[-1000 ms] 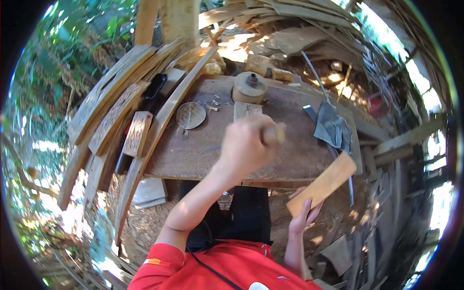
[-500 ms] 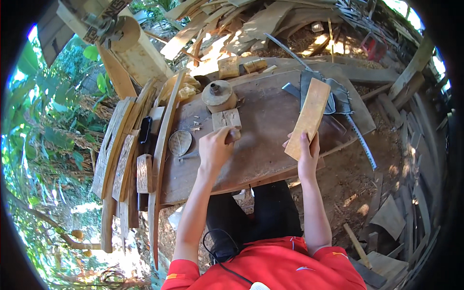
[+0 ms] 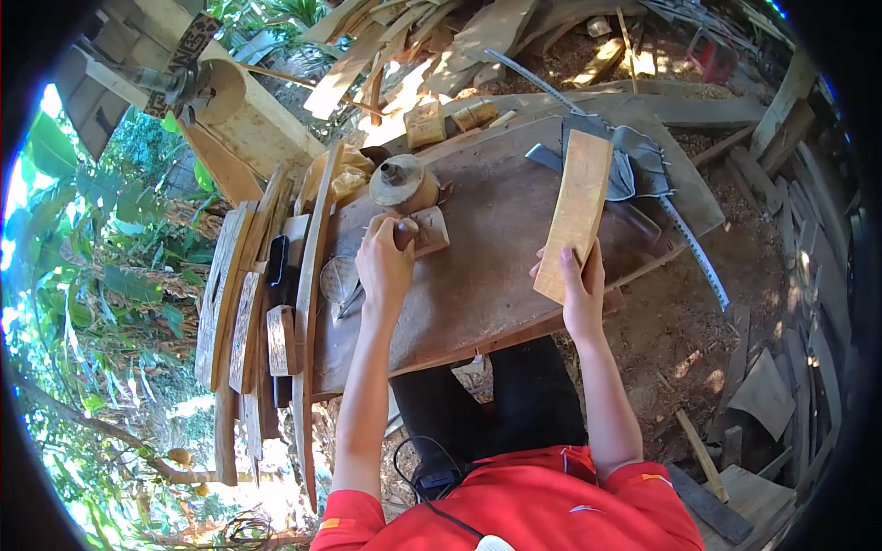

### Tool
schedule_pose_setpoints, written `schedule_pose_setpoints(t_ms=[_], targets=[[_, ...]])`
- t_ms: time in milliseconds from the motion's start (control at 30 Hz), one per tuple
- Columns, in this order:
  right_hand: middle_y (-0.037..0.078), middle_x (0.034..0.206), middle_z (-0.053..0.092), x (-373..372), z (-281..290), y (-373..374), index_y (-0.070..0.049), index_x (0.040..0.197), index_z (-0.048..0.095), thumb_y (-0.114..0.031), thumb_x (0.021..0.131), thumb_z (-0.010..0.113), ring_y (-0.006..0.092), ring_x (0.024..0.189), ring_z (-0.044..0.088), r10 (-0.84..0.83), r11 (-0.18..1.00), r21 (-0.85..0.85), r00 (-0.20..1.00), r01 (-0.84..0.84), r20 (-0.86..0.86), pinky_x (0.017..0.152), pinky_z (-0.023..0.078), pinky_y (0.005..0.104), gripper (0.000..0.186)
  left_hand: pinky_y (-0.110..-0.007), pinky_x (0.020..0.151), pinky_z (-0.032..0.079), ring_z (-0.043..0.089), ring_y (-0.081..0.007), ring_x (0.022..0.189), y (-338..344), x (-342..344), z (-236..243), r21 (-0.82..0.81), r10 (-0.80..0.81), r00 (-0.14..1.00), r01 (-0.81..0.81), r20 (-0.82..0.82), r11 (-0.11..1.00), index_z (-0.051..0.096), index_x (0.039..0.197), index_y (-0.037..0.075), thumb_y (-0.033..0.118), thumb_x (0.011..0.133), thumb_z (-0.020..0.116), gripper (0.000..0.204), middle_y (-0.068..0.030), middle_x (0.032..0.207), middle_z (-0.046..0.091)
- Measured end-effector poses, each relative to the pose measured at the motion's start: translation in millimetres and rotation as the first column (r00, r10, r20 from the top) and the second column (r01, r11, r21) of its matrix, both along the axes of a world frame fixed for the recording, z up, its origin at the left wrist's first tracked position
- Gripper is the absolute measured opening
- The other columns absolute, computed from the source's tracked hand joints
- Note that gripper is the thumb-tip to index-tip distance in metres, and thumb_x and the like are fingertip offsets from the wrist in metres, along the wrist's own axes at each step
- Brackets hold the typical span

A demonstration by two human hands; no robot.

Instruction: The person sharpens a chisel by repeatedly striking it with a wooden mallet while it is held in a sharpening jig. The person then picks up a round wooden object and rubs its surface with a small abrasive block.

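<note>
My left hand [image 3: 384,262] is closed round a wooden-handled tool [image 3: 404,233]; its rounded brown handle end sticks out past my fingers. A grey metal part [image 3: 348,301] shows below the hand, by a small round dish [image 3: 338,274]; whether it belongs to the tool I cannot tell. Just right of the hand lies a short wooden block [image 3: 431,231], in front of a round wooden piece with a dark knob [image 3: 404,185]. My right hand [image 3: 582,285] grips the near end of a long, flat wooden block [image 3: 576,211], held tilted up above the worktable [image 3: 487,266].
Beyond the right hand lie a grey cloth [image 3: 641,156] and a toothed saw blade [image 3: 695,253]. Curved planks [image 3: 312,294] stand along the table's left side. Wood chunks [image 3: 425,125] sit at the far edge. Scrap boards [image 3: 767,395] cover the ground at right.
My left hand has moved left and away from me with the tool, uncovering more of the short block. My right hand still holds the long block; the view has shifted slightly.
</note>
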State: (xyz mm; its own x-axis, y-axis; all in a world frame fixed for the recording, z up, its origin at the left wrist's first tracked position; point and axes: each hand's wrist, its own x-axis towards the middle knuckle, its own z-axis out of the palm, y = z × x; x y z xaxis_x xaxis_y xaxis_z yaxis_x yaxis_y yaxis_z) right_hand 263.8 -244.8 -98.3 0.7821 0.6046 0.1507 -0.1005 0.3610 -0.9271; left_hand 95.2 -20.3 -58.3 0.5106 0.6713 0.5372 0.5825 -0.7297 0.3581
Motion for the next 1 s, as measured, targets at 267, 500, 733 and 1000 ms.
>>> schedule_pose_setpoints(t_ms=[267,500,733,1000], targets=[[0.014,0.102,0.067,4,1,0,0.000,0.130,0.048,-0.033,0.107,0.058,0.0208,0.083,0.072,0.025,1.000,-0.016,1.000,-0.025,-0.007,0.074,0.059,0.0349,0.041,-0.050,0.081,0.056,0.070,-0.0404,0.090,1,-17,38,-0.081,0.153,0.984,-0.160,-0.089,0.984,0.068,0.088,0.002,0.011,0.086,0.070,0.009,-0.0168,0.085,0.067],[0.007,0.106,0.063,7,-3,2,0.000,0.125,0.054,-0.032,0.104,0.065,0.0114,0.096,0.057,0.060,0.993,-0.110,0.996,-0.051,0.073,0.086,0.049,0.0295,0.039,-0.054,0.092,0.054,0.065,-0.0502,0.108,7,-32,19,-0.198,0.211,0.833,-0.353,-0.511,0.914,0.051,0.142,0.002,0.039,0.098,0.068,0.061,-0.0301,0.131,0.053],[0.009,0.105,0.064,6,-5,9,0.000,0.126,0.053,-0.029,0.105,0.064,0.0155,0.089,0.066,0.046,0.990,-0.137,0.983,-0.022,0.175,0.078,0.058,0.0330,0.038,-0.050,0.096,0.052,0.061,-0.0454,0.114,5,-60,-25,0.022,0.198,0.973,-0.196,-0.120,0.980,0.054,0.140,-0.004,0.020,0.100,0.064,0.047,-0.0279,0.130,0.050],[0.008,0.103,0.066,9,6,6,0.004,0.124,0.060,-0.031,0.100,0.069,0.0118,0.093,0.060,0.072,0.972,-0.231,0.991,-0.045,0.112,0.083,0.051,0.0302,0.043,-0.047,0.108,0.043,0.056,-0.0382,0.124,14,-105,-10,0.136,0.276,0.961,-0.271,-0.021,0.953,0.071,0.124,0.001,0.022,0.087,0.077,0.043,-0.0188,0.132,0.061]])
